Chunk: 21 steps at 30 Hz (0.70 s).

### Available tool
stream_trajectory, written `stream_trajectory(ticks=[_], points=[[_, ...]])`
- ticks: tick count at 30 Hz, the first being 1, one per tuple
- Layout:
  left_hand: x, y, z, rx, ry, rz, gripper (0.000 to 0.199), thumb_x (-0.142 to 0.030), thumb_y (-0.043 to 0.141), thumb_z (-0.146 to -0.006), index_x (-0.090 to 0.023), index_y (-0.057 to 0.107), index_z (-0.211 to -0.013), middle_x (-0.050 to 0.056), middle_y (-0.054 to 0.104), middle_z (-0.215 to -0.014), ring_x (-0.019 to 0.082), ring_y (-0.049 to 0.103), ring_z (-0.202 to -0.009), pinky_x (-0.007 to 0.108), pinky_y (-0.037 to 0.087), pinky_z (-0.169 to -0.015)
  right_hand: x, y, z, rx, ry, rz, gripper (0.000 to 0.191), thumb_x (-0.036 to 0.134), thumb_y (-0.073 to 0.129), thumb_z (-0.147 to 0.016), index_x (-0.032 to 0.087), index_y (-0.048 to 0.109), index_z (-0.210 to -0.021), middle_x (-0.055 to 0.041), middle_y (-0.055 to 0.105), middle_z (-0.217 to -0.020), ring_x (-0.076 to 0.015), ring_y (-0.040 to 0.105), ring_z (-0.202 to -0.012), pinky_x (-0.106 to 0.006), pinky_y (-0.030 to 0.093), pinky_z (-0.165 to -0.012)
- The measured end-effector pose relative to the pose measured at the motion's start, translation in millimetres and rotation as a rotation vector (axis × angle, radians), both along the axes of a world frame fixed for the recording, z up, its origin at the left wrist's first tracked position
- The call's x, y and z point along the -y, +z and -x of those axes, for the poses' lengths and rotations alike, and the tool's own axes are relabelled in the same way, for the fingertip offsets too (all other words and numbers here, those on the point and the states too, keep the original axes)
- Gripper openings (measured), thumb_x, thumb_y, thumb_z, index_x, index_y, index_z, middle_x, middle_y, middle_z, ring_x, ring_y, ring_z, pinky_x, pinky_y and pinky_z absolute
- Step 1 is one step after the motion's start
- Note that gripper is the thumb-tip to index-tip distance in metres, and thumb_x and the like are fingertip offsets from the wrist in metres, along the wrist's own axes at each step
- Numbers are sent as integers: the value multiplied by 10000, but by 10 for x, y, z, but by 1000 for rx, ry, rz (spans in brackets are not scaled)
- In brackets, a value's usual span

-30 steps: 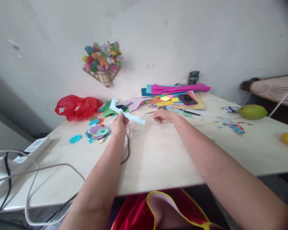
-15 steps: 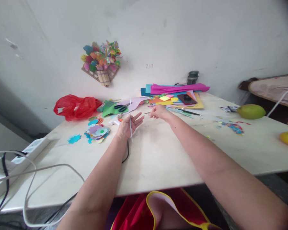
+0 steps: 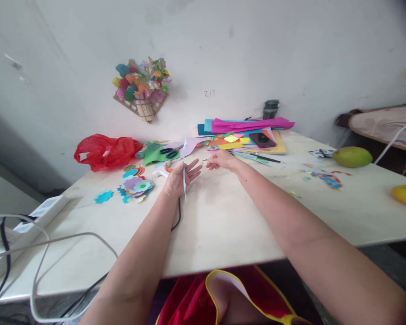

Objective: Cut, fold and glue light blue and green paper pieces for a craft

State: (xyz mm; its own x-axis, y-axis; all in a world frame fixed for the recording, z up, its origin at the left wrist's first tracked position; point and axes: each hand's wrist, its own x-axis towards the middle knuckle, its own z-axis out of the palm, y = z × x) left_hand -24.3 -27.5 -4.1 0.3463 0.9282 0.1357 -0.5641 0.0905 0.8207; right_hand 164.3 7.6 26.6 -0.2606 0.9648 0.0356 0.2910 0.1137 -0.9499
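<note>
Fingers (image 3: 195,170) spread, left hand (image 3: 177,179) open, right hand (image 3: 220,160) curled

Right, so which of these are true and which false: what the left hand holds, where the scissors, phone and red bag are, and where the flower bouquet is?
1. The left hand holds a thin, pale blue strip. True.
2. The scissors are in the right hand. False: the scissors lie among the coloured sheets, away from the right hand.
3. The phone lies on the coloured sheets at the back of the table. True.
4. The red plastic bag is beside the green fruit. False: the bag is on the left side of the table, the fruit on the right.
5. The flower bouquet stands on the table. False: the bouquet is up on the wall.
</note>
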Motion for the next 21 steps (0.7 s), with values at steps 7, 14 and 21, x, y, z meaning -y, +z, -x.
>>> stream_trajectory(ticks=[7, 14, 21], points=[[-9, -18, -7, -6, 60, 0, 137, -296, 595, -715, -173, 541, -743, 97, 599, -1124, 244, 540, -1071, 415, 391, -921, -25, -38, -65, -75, 115, 28, 79, 119, 616, -736, 106, 621, -658, -61, 694, -692, -96, 628, -558, -179, 450, -537], [-6, -31, -7, -22, 106, 21, 175, -288, 573, -739, -161, 561, -859, 101, 625, -1059, 231, 563, -1035, 404, 417, -907, -51, -68, -134, -123, 171, 34, 78, 105, 636, -707, 107, 649, -784, -68, 700, -732, -121, 649, -606, -204, 475, -577], [-12, -46, -11, -26, 113, 31, 186, -268, 580, -729, -153, 567, -875, 111, 627, -1050, 231, 577, -1012, 391, 427, -897, -57, -85, -138, -153, 226, 44, 96, 148, 647, -701, 93, 637, -778, -79, 692, -667, -158, 656, -585, -263, 516, -612]])
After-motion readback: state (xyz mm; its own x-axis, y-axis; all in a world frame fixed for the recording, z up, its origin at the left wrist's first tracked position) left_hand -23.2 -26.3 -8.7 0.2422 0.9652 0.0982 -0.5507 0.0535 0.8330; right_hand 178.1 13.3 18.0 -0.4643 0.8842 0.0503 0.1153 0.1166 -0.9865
